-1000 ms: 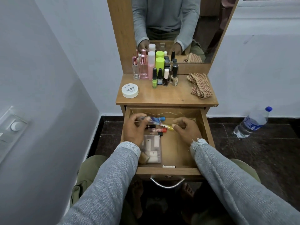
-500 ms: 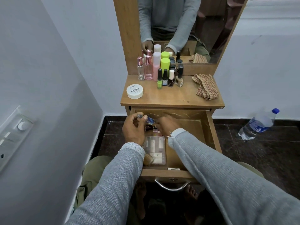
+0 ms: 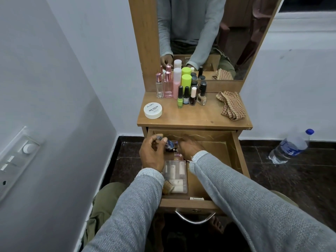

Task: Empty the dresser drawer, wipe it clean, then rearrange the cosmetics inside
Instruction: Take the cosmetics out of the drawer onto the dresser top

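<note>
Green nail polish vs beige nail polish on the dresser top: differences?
The green nail polish is a slim bottle with bright green contents; the beige nail polish is squatter and wider, with pale tan contents. The green one stands at the left end of the front row, the beige one at the right end. The green one sits nearer the front edge. Both stand upright with black caps, untouched by either hand.

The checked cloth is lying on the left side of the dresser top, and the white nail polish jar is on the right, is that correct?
Not quite: the sides are swapped. The head view shows the checked cloth on the right of the dresser top and the white nail polish jar on the left.
</note>
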Tool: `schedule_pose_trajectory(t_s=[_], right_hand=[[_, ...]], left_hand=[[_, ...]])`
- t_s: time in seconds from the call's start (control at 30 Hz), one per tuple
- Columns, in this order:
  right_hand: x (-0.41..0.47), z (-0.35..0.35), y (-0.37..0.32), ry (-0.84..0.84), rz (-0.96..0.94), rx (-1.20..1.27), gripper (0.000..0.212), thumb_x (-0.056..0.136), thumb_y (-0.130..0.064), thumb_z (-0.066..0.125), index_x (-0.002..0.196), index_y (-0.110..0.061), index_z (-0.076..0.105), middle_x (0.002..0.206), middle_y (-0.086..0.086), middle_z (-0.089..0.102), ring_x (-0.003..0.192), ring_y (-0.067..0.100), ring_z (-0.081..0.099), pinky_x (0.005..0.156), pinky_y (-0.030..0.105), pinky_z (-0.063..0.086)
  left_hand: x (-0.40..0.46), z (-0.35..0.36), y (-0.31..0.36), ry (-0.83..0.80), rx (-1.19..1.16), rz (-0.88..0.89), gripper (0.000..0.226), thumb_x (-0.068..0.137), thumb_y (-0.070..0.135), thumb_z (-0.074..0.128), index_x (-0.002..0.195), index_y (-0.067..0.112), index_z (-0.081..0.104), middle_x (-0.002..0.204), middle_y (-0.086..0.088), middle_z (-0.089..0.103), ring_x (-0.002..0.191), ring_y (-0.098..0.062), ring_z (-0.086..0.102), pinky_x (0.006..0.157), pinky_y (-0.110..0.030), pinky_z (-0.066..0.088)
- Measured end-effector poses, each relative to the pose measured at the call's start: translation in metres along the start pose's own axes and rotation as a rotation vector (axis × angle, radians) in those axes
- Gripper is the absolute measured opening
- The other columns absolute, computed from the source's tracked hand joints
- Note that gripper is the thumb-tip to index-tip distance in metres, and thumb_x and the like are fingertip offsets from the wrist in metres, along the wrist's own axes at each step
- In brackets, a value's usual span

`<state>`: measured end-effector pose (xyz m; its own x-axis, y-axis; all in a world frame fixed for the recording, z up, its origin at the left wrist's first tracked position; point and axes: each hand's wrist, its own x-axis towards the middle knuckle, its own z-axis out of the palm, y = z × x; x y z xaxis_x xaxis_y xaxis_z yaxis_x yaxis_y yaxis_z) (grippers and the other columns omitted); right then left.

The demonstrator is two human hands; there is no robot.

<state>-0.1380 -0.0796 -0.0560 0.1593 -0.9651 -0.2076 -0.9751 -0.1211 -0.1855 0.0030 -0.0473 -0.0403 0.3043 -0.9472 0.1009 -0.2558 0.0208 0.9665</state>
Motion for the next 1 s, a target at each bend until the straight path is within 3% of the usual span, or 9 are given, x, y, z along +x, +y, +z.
schedule_pose_trajectory(t_s=[0.13, 0.23, 0.3, 0.4, 0.57, 0.7, 0.87, 1.0], right_hand=[[-0.013, -0.015, 0.002, -0.017, 0.014, 0.105, 0.016, 0.099, -0.024, 0.045, 0.102, -0.009, 0.051, 0.101, 0.009, 0.056, 0.083, 0.024, 0.054, 0.073, 0.035, 0.045], [-0.027, -0.031, 0.004, 0.036, 0.023, 0.262, 0.018, 0.098, -0.024, 0.047, 0.093, -0.008, 0.050, 0.086, 0.005, 0.059, 0.076, 0.023, 0.058, 0.071, 0.038, 0.051], [-0.036, -0.042, 0.005, 0.106, 0.005, 0.339, 0.013, 0.096, -0.021, 0.052, 0.096, -0.009, 0.056, 0.088, 0.006, 0.063, 0.076, 0.018, 0.058, 0.076, 0.042, 0.054], [-0.045, -0.063, 0.012, 0.231, -0.076, 0.356, 0.005, 0.094, -0.019, 0.055, 0.098, -0.017, 0.058, 0.092, -0.003, 0.063, 0.083, 0.014, 0.059, 0.078, 0.034, 0.054], [-0.044, -0.106, 0.031, 0.475, -0.140, 0.369, 0.013, 0.090, -0.016, 0.061, 0.102, -0.013, 0.060, 0.090, -0.001, 0.064, 0.080, 0.015, 0.061, 0.074, 0.030, 0.054], [-0.032, -0.133, 0.044, 0.632, -0.074, 0.427, 0.018, 0.088, -0.016, 0.064, 0.105, -0.013, 0.063, 0.087, -0.001, 0.063, 0.078, 0.014, 0.059, 0.072, 0.027, 0.052], [-0.014, -0.139, 0.054, 0.644, -0.014, 0.414, 0.018, 0.087, -0.013, 0.064, 0.104, -0.014, 0.063, 0.086, -0.002, 0.062, 0.078, 0.014, 0.055, 0.074, 0.031, 0.050], [-0.004, -0.128, 0.057, 0.644, 0.004, 0.410, 0.017, 0.085, -0.013, 0.065, 0.102, -0.014, 0.063, 0.085, 0.002, 0.066, 0.077, 0.016, 0.060, 0.074, 0.036, 0.054]], left_hand=[[0.000, 0.000, 0.001, 0.007, -0.017, -0.012, 0.013, 0.085, 0.017, 0.072, 0.098, 0.021, 0.069, 0.100, 0.003, 0.067, 0.087, 0.006, 0.057, 0.076, -0.013, 0.043], [-0.002, -0.001, 0.004, 0.014, -0.026, -0.008, 0.013, 0.085, 0.017, 0.071, 0.097, 0.023, 0.068, 0.102, 0.004, 0.067, 0.088, 0.008, 0.056, 0.074, -0.008, 0.040], [-0.003, -0.002, 0.006, 0.011, -0.028, 0.005, 0.014, 0.085, 0.017, 0.071, 0.096, 0.025, 0.067, 0.101, 0.007, 0.066, 0.089, 0.011, 0.055, 0.074, -0.008, 0.040], [0.000, -0.003, 0.014, -0.021, 0.002, 0.113, 0.015, 0.085, 0.017, 0.072, 0.096, 0.025, 0.068, 0.096, 0.011, 0.064, 0.087, 0.013, 0.056, 0.075, -0.014, 0.044], [0.028, 0.007, 0.055, -0.072, 0.041, 0.326, 0.012, 0.085, 0.020, 0.071, 0.097, 0.017, 0.070, 0.098, 0.008, 0.064, 0.091, -0.009, 0.062, 0.080, -0.026, 0.053], [0.062, 0.027, 0.092, -0.158, 0.160, 0.424, 0.009, 0.086, 0.022, 0.070, 0.093, 0.016, 0.070, 0.096, 0.005, 0.066, 0.086, -0.009, 0.061, 0.078, -0.028, 0.054], [0.082, 0.054, 0.101, -0.259, 0.355, 0.486, 0.015, 0.086, 0.023, 0.071, 0.096, 0.012, 0.069, 0.089, -0.002, 0.065, 0.080, -0.013, 0.056, 0.076, -0.029, 0.050], [0.080, 0.064, 0.099, -0.274, 0.360, 0.477, 0.017, 0.086, 0.021, 0.072, 0.099, 0.011, 0.070, 0.089, 0.001, 0.062, 0.081, -0.014, 0.057, 0.077, -0.028, 0.049]])
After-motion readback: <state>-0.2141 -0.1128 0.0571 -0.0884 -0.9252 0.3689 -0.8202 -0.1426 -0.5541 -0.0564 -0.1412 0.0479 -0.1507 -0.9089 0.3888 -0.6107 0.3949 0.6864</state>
